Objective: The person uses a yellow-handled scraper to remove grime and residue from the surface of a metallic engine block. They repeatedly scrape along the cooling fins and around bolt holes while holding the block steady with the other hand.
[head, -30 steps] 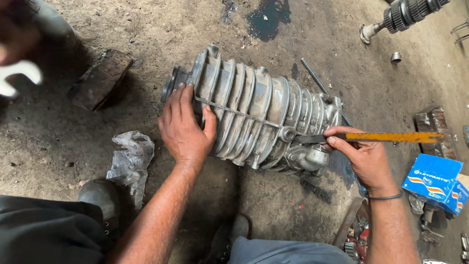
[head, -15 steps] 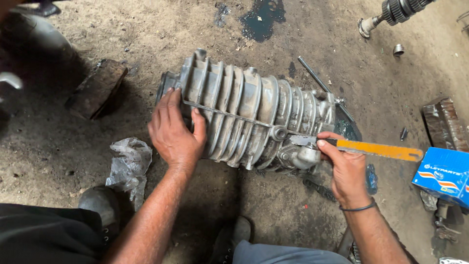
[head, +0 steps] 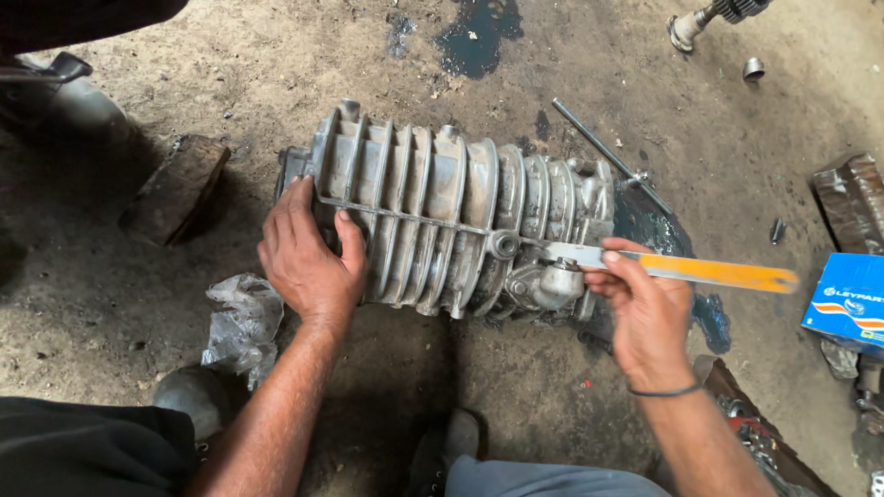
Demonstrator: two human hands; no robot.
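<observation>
hands point(head: 308, 258) steadying ribbed housing point(head: 451, 221), lengthwise left-right

We found the ribbed housing point(head: 451, 225) lying on the ground between the two hands, the left hand point(head: 308, 258) pressed on its left end. The right hand point(head: 645, 308) sat at its right end, holding a flat blade point(head: 681, 269) that ran out rightward. A crumpled bag point(head: 241, 322) lay just left of the left wrist. A box point(head: 847, 299) stood right of the blade's tip, a rod point(head: 608, 166) behind the right hand.
</observation>
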